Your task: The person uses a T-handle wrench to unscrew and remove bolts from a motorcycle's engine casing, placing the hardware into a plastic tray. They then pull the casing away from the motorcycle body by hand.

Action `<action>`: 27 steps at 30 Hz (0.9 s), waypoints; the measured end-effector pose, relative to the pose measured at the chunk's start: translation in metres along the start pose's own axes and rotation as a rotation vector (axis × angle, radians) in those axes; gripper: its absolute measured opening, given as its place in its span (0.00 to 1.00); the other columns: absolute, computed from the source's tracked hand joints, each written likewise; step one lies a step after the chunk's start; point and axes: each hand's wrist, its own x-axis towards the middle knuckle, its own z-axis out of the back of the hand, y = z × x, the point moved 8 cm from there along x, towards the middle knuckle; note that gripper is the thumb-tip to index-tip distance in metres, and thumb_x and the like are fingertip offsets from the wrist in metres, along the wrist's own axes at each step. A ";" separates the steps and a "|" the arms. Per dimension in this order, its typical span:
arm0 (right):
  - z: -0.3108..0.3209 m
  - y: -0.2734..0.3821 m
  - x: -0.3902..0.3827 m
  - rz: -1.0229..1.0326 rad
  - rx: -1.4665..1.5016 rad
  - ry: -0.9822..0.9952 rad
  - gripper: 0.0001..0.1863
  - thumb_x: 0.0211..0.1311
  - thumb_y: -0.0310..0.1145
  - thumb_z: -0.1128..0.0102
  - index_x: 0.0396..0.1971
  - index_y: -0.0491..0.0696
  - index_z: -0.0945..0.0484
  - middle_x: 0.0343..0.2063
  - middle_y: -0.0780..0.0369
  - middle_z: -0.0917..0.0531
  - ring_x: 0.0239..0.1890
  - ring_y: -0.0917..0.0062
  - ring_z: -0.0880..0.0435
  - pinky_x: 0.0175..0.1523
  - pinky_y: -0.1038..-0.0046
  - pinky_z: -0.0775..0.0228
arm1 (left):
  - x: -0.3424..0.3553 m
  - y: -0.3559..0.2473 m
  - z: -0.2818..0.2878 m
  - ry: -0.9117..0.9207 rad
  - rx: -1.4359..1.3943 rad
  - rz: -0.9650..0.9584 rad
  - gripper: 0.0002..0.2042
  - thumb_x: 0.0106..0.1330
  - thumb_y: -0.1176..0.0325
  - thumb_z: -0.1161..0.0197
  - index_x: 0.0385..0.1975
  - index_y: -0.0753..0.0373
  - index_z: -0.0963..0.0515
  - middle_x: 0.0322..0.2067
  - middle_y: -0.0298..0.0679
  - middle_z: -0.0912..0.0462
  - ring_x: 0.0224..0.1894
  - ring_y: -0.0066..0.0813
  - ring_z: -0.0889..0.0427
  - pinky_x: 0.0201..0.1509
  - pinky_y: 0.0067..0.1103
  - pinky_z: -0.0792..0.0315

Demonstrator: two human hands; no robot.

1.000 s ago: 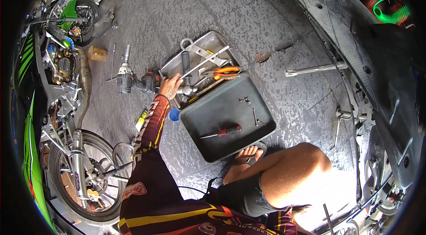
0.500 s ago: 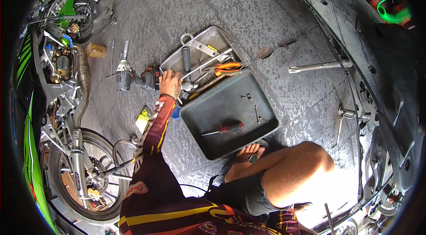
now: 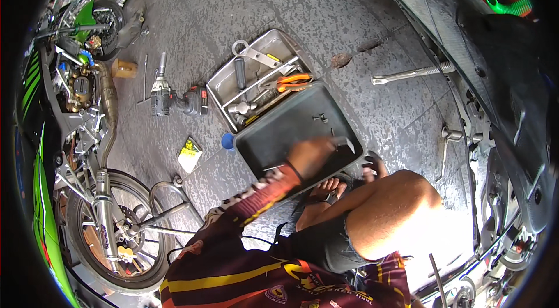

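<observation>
My left hand (image 3: 312, 156) blurs over the dark tray (image 3: 268, 130); I cannot tell whether its fingers, or those of the right hand (image 3: 377, 167), are spread or closed. I judge that a low, steady reach would spare the small screws (image 3: 320, 117), far right inside; the knee (image 3: 396, 206) crowds the near right, with pliers (image 3: 295, 81) beyond the far edge and a cordless driver (image 3: 161, 102) left.

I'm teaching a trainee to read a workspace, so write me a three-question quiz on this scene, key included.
1. True or false: the pliers have orange on their handles.
2. Which lies on the floor to the left of the metal tray?
A) a coiled green hose
B) a cordless power tool
C) the pliers
3. Of the person's hands, the left hand is over which tray?

Key: 1. True. 2. B. 3. The dark tray.
</observation>
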 end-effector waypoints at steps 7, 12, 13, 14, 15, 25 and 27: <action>0.060 -0.114 -0.090 -0.210 0.281 -0.526 0.21 0.60 0.34 0.52 0.55 0.53 0.35 0.43 0.58 0.24 0.39 0.69 0.23 0.42 0.70 0.31 | -0.001 0.197 0.143 -0.451 0.447 0.344 0.09 0.64 0.66 0.51 0.40 0.59 0.27 0.36 0.47 0.23 0.38 0.52 0.24 0.40 0.37 0.31; 0.099 -0.176 -0.156 -0.294 0.475 -0.897 0.22 0.60 0.33 0.53 0.56 0.54 0.37 0.44 0.58 0.25 0.40 0.69 0.24 0.43 0.69 0.31 | 0.002 0.182 0.130 -0.510 0.762 0.301 0.12 0.59 0.67 0.46 0.43 0.57 0.26 0.41 0.41 0.28 0.49 0.42 0.32 0.50 0.37 0.39; 0.105 -0.184 -0.166 -0.301 0.497 -0.955 0.22 0.60 0.33 0.54 0.56 0.54 0.37 0.44 0.58 0.26 0.40 0.69 0.24 0.43 0.69 0.31 | 0.004 0.150 0.118 -0.508 0.755 0.246 0.12 0.59 0.67 0.46 0.42 0.60 0.27 0.40 0.42 0.29 0.48 0.43 0.33 0.48 0.36 0.39; 0.110 -0.188 -0.173 -0.303 0.520 -0.997 0.22 0.60 0.33 0.54 0.57 0.54 0.37 0.44 0.58 0.26 0.41 0.69 0.24 0.43 0.69 0.31 | 0.004 0.122 0.096 -0.373 0.641 0.216 0.12 0.57 0.64 0.43 0.40 0.60 0.27 0.38 0.42 0.29 0.45 0.43 0.33 0.46 0.36 0.39; 0.111 -0.193 -0.177 -0.307 0.539 -1.030 0.23 0.60 0.33 0.54 0.57 0.54 0.37 0.44 0.58 0.26 0.41 0.70 0.24 0.43 0.69 0.31 | -0.005 0.099 0.066 -0.216 0.498 -0.003 0.16 0.54 0.59 0.39 0.39 0.60 0.26 0.36 0.41 0.29 0.43 0.42 0.32 0.44 0.36 0.39; 0.112 -0.203 -0.210 -0.245 0.686 -1.182 0.24 0.61 0.31 0.56 0.59 0.57 0.40 0.46 0.59 0.28 0.44 0.70 0.26 0.44 0.66 0.32 | -0.064 0.109 0.017 -0.101 0.320 0.246 0.22 0.61 0.60 0.46 0.53 0.63 0.36 0.42 0.51 0.31 0.46 0.52 0.30 0.47 0.39 0.35; 0.117 -0.180 -0.220 -0.160 0.645 -1.205 0.25 0.62 0.33 0.60 0.61 0.56 0.44 0.50 0.57 0.32 0.47 0.68 0.28 0.47 0.64 0.31 | -0.044 0.110 0.082 -0.358 0.270 0.233 0.22 0.64 0.60 0.50 0.54 0.66 0.37 0.43 0.54 0.32 0.47 0.55 0.31 0.51 0.37 0.36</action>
